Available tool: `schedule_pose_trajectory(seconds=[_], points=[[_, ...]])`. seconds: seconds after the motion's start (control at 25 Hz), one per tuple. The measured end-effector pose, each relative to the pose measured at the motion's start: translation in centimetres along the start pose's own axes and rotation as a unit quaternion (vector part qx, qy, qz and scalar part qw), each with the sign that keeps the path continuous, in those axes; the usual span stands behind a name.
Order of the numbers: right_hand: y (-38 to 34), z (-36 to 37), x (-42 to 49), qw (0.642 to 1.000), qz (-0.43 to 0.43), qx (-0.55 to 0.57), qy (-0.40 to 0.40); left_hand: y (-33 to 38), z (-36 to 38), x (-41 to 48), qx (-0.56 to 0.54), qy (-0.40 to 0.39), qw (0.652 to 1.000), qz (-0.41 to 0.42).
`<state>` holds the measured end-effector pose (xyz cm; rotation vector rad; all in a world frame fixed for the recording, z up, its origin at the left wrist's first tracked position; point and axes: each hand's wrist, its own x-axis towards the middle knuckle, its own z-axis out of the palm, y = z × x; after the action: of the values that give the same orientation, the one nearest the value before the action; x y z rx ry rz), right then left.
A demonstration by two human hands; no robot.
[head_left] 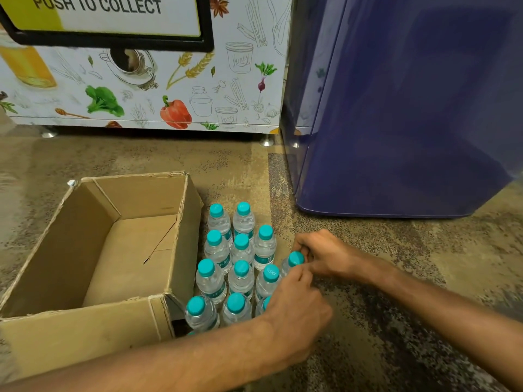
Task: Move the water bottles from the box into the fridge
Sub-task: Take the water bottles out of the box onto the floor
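Several small clear water bottles with teal caps (241, 250) stand upright in rows on the floor, just right of an open cardboard box (85, 329) that holds none I can see. One more bottle (294, 260) stands at the right edge of the group. My right hand (325, 254) curls its fingers round that bottle near the cap. My left hand (297, 309) reaches across from the lower left, its fingers curled at the same bottle and covering part of another cap. The blue fridge (402, 108) stands at the right with its door shut.
A white vending cabinet (169, 89) printed with vegetables and a "PUSH TO COLLECT" flap stands behind the box on metal feet. Speckled carpet floor (396, 278) lies between the bottles and the fridge.
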<state>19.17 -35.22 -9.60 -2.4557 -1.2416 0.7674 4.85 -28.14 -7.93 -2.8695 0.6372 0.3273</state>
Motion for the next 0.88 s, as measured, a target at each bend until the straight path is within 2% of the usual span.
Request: schedule_pose_trajectory(seconds=[0.12, 0.24, 0.36, 0.44, 0.56, 0.68, 0.8, 0.88], points=[[0.3, -0.4, -0.2, 1.000, 0.004, 0.006, -0.015, -0.6, -0.1, -0.5, -0.025, 0.014, 1.000, -0.014], [1.3, -0.4, -0.9, 0.999, 0.002, 0.049, -0.012, -2.9, -1.3, -1.8, -0.113, 0.064, 0.991, -0.044], [1.7, -1.0, -1.7, 0.995, 0.006, 0.094, -0.013, -6.8, -2.0, -3.2, -0.196, 0.131, 0.966, -0.109], [1.7, -1.6, -2.0, 0.998, 0.019, 0.061, -0.008, -9.3, -1.4, -3.7, -0.222, 0.172, 0.946, -0.163], [1.3, -2.4, -1.9, 0.993, 0.010, -0.090, 0.073, -12.4, 0.0, -3.4, -0.117, 0.215, 0.940, -0.237], [-0.4, -3.8, -1.3, 0.954, -0.004, -0.230, 0.191, -14.1, -0.5, -2.7, -0.050, 0.227, 0.920, -0.315], [-2.6, -5.9, -0.6, 0.933, 0.024, -0.257, 0.251, -15.0, -2.8, -2.3, -0.037, 0.218, 0.910, -0.351], [-4.6, -7.7, -1.0, 0.931, 0.059, -0.249, 0.262, -15.3, -5.3, -2.6, -0.050, 0.210, 0.907, -0.361]])
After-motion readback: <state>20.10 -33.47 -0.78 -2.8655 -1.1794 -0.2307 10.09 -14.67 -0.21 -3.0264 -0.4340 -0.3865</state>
